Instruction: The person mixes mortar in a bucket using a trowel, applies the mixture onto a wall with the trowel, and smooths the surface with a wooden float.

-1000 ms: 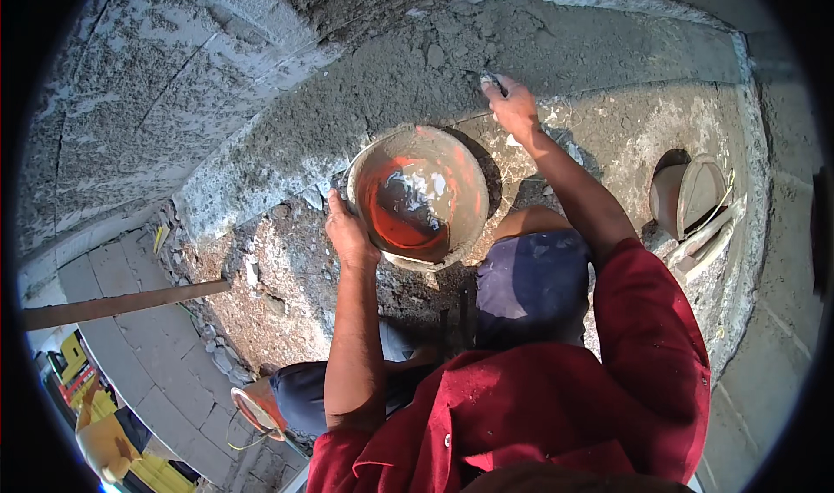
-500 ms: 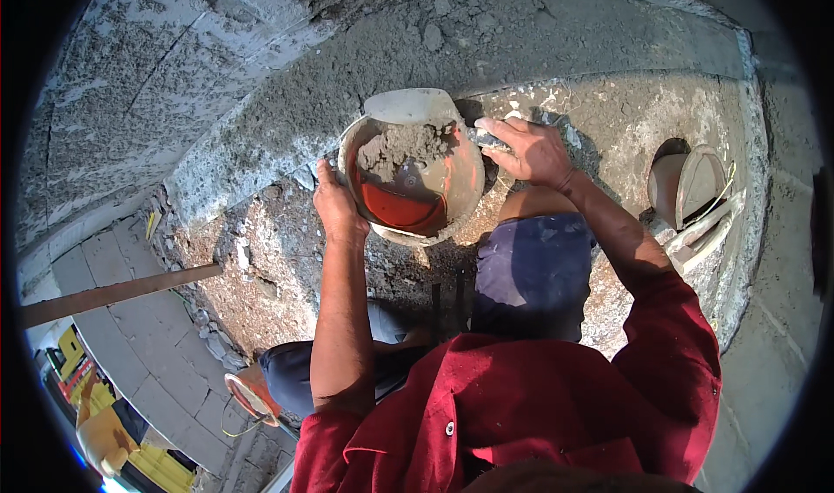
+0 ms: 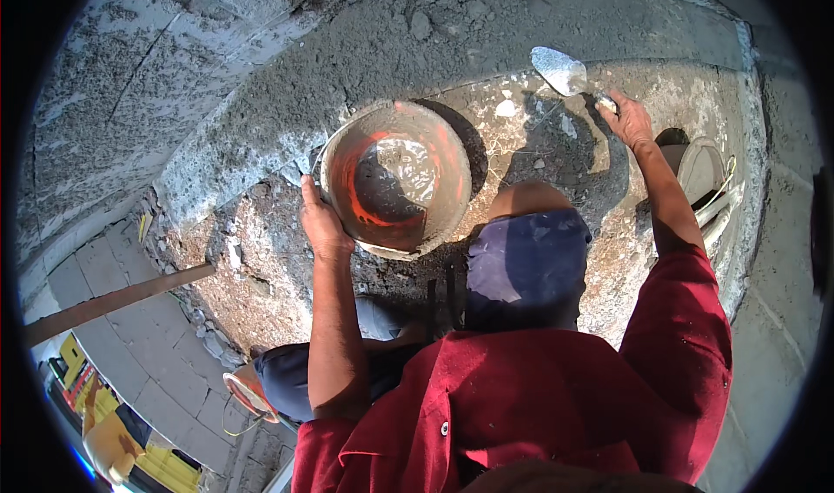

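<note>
In front of me stands a round, mortar-crusted bucket (image 3: 452,167) with an orange-streaked inside. Its bottom shows a wet grey residue. My left hand (image 3: 326,221) grips the bucket's left side, the thumb pointing up along the rim. Out to the right, my right hand (image 3: 627,121) is closed round the handle of a trowel (image 3: 560,70). The trowel's pale, mortar-smeared blade points up and left, over the lower edge of the grey mortar bed (image 3: 486,37). Whether the blade touches the mortar I cannot tell.
A rough block wall (image 3: 130,85) rises at the left. At the right lies another bucket (image 3: 699,170), partly behind my right arm. A wooden bar (image 3: 117,304) reaches in from the left. Below it, a person (image 3: 113,441) is at the lower left. Rubble (image 3: 234,254) litters the ground.
My right hand has swung right and away from the bucket with the trowel. The lump of mortar in the bucket is gone from view. The bucket has shifted slightly left and is less tilted.
</note>
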The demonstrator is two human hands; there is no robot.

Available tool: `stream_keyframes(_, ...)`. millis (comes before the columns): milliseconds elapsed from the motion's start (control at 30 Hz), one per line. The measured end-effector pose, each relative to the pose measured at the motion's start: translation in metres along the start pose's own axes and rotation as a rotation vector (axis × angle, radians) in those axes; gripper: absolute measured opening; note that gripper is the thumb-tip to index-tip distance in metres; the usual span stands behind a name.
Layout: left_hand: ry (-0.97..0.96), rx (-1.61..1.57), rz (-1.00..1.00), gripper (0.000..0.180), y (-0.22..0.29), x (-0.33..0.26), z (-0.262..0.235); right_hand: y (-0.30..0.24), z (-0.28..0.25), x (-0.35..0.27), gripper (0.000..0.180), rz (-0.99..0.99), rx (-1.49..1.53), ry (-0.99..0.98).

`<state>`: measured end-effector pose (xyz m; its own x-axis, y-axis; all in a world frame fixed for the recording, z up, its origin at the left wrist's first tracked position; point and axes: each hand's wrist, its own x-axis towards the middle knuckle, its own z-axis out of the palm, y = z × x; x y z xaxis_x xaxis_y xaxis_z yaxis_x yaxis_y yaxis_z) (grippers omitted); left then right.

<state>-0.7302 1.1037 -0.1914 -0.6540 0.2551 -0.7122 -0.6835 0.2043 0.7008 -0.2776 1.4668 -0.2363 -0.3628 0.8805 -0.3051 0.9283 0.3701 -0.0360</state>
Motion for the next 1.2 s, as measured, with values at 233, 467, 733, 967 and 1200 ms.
stream_keyframes(233,0.009,-0.063,-0.023,0.058,-0.003,0.005,-0.005,-0.092,0.021,-0.012,0.053,-0.208,0.354,-0.176)
stream_keyframes(467,0.048,0.025,-0.032,0.062,-0.003,0.003,-0.005,-0.146,-0.027,0.032,0.065,-0.31,0.252,-0.104)
stream_keyframes(733,0.06,0.019,-0.027,0.063,-0.001,-0.003,-0.004,-0.092,-0.039,0.082,0.064,-0.462,-0.136,-0.252)
stream_keyframes(967,0.033,0.019,-0.004,0.063,-0.008,0.004,-0.016,-0.222,-0.013,0.089,0.072,-0.51,0.16,-0.342)
stream_keyframes(1200,-0.055,0.022,-0.074,0.081,-0.002,-0.007,-0.018,-0.215,-0.04,0.09,0.068,-0.551,0.11,-0.316)
